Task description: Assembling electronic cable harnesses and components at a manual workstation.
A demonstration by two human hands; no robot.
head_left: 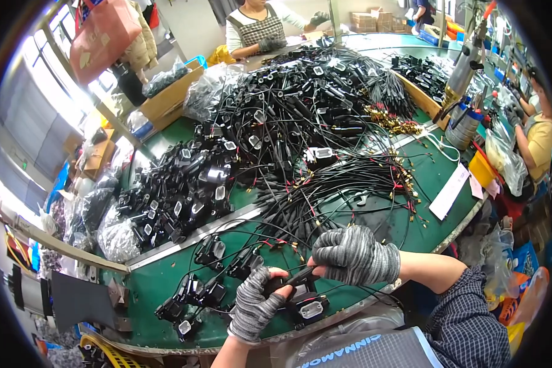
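Both my hands wear grey striped fingerless gloves and meet over the near edge of the green worktable (144,297). My left hand (257,305) pinches a black tubular cable part (300,276) between thumb and fingers. At its other end, my right hand (357,257) is closed, fingertips pressed together on the part; the exact grip is partly hidden. Just below lies a black housing with a clear oval window (311,308). Several similar black housings with cables (210,251) lie to the left of my hands. Beyond them spreads a bundle of black cables (349,175) with brass-coloured ends.
A large heap of black cabled parts (288,92) covers the table's middle; a metal strip (196,236) crosses it. At right are a hanging power tool (466,67), a paper sheet (449,191) and a yellow bin (483,170). Co-workers (257,30) sit across and at right.
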